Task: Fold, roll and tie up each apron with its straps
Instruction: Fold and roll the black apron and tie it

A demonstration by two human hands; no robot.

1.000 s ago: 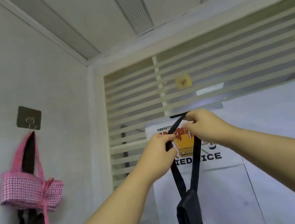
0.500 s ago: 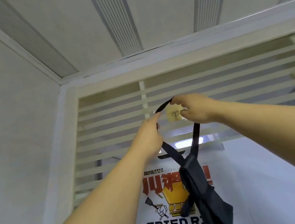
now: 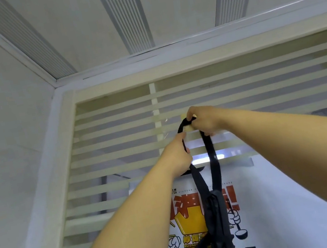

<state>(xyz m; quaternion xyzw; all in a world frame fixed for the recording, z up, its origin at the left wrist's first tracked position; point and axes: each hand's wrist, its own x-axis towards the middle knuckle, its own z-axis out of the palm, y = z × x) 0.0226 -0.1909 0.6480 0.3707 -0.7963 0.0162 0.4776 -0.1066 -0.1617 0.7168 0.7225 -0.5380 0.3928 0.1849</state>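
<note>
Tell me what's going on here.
A person holds a black apron's strap loop against a slatted partition. The left hand grips the loop's left side; the right hand pinches its top at a yellowish hook. The rolled black bundle hangs below, in front of a white printed apron. Whether the loop is on the hook is hidden.

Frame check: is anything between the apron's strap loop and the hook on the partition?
Nothing visible. The right hand pinches the top of the loop right at the hook; the left hand grips its left side. Fingers hide most of the hook, so I cannot tell whether the loop has caught.
</note>
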